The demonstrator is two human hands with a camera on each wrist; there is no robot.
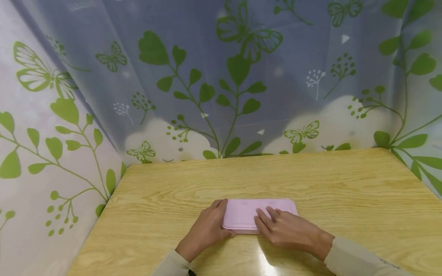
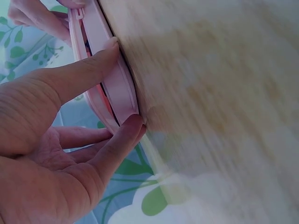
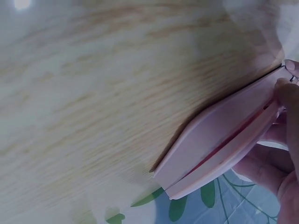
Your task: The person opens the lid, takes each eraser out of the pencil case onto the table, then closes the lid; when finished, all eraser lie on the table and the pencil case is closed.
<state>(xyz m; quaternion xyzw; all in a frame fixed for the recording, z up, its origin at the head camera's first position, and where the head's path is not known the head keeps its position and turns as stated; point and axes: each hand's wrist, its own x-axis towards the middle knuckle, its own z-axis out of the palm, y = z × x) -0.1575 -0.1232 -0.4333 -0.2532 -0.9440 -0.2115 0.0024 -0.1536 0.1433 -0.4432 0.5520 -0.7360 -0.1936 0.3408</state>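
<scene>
A flat pink case (image 1: 259, 214) with rounded corners lies on the wooden table in the head view. Along its front a narrow slit parts lid from base, and a reddish strip shows inside it in the right wrist view. My left hand (image 1: 207, 226) grips the left end, its thumb along the front side and fingers around the corner. The right hand (image 1: 286, 230) has its fingers spread over the lid and its fingertips at the front edge near the middle. Close to those fingertips, the left wrist view shows a small pink loop (image 2: 80, 14) on the case.
The wood-grain table (image 1: 293, 176) reaches back to a blue-grey curtain (image 1: 293, 73) printed with green leaves and butterflies. Another printed sheet (image 1: 38, 161) hangs along the left side. Light glares off the tabletop in front of the case.
</scene>
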